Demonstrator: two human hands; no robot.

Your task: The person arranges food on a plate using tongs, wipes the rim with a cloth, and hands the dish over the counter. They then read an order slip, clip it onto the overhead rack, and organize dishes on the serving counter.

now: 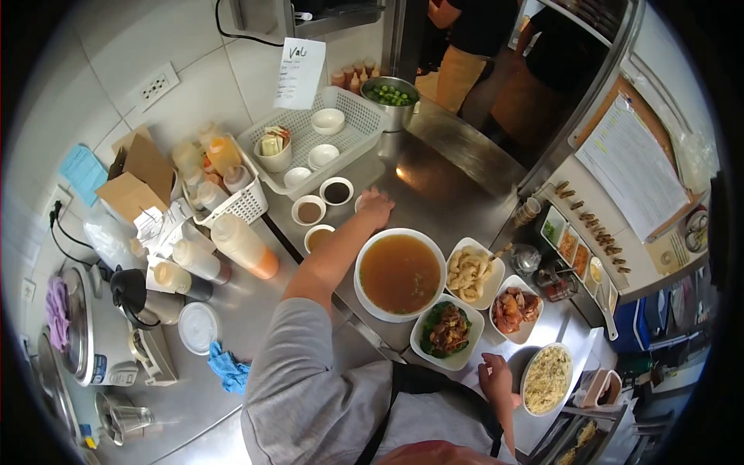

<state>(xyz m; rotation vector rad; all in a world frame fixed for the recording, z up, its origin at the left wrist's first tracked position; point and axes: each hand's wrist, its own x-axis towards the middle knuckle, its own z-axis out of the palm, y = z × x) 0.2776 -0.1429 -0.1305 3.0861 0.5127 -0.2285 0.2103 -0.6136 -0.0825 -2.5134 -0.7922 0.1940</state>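
My left hand (pixel 376 208) reaches over the steel counter, its fingers bent down around a small white sauce bowl (pixel 357 204) that is mostly hidden. Close by are small bowls of brown sauce (pixel 308 210), dark sauce (pixel 337 191) and amber sauce (pixel 318 237). A large white bowl of brown broth (pixel 399 275) lies below that hand. Beside it sit square bowls of pale curled pieces (pixel 470 274), reddish meat (pixel 517 311) and meat over greens (pixel 447 329). My right hand (pixel 497 380) hangs with loosely parted fingers beside a bowl of fried rice (pixel 546 378).
A grey basket (pixel 360 147) holds white cups at the back, next to a metal pot of green vegetables (pixel 391 101). Squeeze bottles (pixel 242 242) and a blue cloth (pixel 229 367) lie left. Garnish containers (pixel 570 246) line the right. Two people (pixel 465 58) stand beyond the opening.
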